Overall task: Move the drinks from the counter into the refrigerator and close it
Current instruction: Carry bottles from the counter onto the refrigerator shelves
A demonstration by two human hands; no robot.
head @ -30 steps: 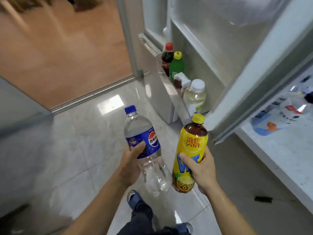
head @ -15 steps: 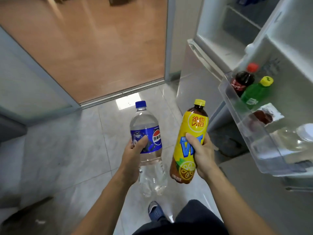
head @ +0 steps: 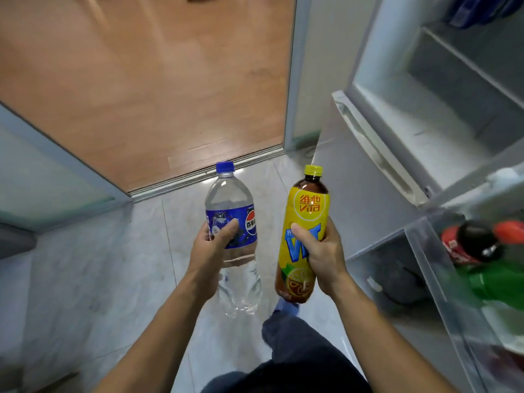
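Observation:
My left hand [head: 211, 252] grips a clear Pepsi bottle [head: 231, 211] with a blue cap and blue label, held upright. My right hand [head: 320, 256] grips a yellow-labelled lemon tea bottle [head: 307, 211] with a yellow cap, also upright. Both bottles are in front of me above the tiled floor. The refrigerator [head: 442, 114] stands open on the right, its white shelves bare in the part I see. Its door shelf [head: 431, 268] at the lower right holds a dark cola bottle [head: 473, 245] with a red label and a green bottle [head: 499, 287].
A sliding door frame [head: 292, 80] stands just left of the fridge, with a wooden floor [head: 147, 80] beyond the threshold. A frosted glass panel [head: 42, 177] lies at the left. My leg and shoe [head: 286, 307] are below the bottles on the pale tiles.
My view has swung left and closer to the fridge, so its open interior now shows at the upper right and the door shelf has slid to the lower right. Both hands still hold their bottles.

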